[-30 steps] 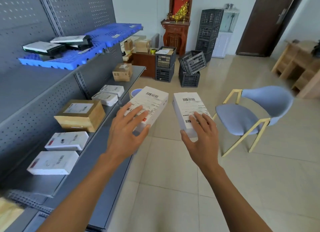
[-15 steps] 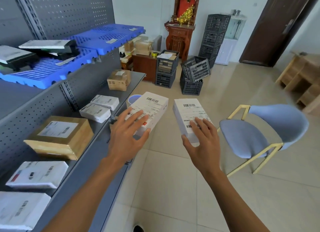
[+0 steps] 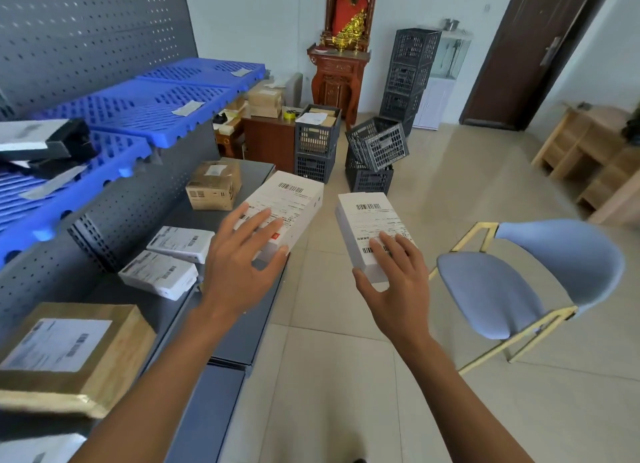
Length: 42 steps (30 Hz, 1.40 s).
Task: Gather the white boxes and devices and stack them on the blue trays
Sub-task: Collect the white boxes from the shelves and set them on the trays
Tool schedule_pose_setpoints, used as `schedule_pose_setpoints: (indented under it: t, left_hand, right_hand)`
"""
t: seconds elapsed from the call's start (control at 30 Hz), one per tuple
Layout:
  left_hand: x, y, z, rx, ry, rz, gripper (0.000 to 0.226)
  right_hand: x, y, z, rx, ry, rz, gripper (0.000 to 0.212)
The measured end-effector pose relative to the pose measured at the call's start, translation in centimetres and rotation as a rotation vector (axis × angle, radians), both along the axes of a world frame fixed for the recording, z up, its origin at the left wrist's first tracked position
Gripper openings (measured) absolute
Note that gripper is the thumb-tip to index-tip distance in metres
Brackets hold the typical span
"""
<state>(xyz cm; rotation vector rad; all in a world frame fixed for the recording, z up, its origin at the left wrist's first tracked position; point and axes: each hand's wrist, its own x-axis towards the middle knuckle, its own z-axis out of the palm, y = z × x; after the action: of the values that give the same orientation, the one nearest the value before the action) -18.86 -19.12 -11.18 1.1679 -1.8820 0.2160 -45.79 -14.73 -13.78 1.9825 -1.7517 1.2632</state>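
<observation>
Now white boxes in both hands.

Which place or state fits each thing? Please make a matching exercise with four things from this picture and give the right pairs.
Things:
1. left hand
2. right hand
3. blue trays
4. chair

Places or states:
A. on the upper shelf, with dark devices on them
B. on the floor at the right, nothing on its seat
C. holds the box with the red mark
D. holds the box nearer the chair

Pairs: 1-C, 2-D, 3-A, 4-B
</observation>
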Motion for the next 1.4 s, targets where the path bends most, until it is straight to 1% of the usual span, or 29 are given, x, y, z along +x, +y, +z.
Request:
schedule_pose_setpoints:
  t: [0.17,0.37,0.53,0.7,0.8,0.93,1.03,1.1,1.27,1.4]
  left_hand:
    - [-0.9,-5.0,-1.1,0.023,-0.001,0.0,0.046]
    - [-2.8,-12.3,-0.5,0.024,-0.004,0.041,0.044]
    - [-3.1,-18.3,2.1,0.012,-0.03,0.125,0.046]
    - [-2.3,-21.8,4.0,-0.056,-0.011,0.223,0.045]
    - [-1.1,-22.8,6.0,-0.075,0.001,0.284,0.042]
    - [1.3,-24.2,9.0,-0.151,0.006,0.346,0.039]
    - [3.4,-25.3,10.5,-0.15,0.051,0.399,0.038]
    - [5.0,-25.9,11.2,-0.151,0.047,0.434,0.039]
    - [9.0,-26.9,12.3,-0.187,0.044,0.533,0.039]
    - [11.2,-26.7,12.6,-0.15,0.064,0.622,0.038]
  right_hand:
    - [-0.7,-5.2,-1.2,0.02,-0.016,0.015,0.051]
    - [-3.0,-14.6,-0.6,0.01,-0.024,0.046,0.052]
    - [-3.2,-23.3,1.0,-0.038,-0.033,0.151,0.053]
    - [-1.9,-30.1,2.6,-0.107,-0.037,0.296,0.052]
    - [-0.4,-33.5,4.1,-0.142,-0.059,0.353,0.052]
    - [2.7,-37.7,6.7,-0.197,-0.078,0.44,0.052]
    - [5.8,-40.7,8.1,-0.251,-0.082,0.504,0.049]
    - [8.1,-42.1,8.8,-0.267,-0.089,0.542,0.049]
    - [13.6,-44.6,10.3,-0.269,-0.11,0.629,0.051]
    - [17.2,-45.7,11.1,-0.22,-0.156,0.728,0.051]
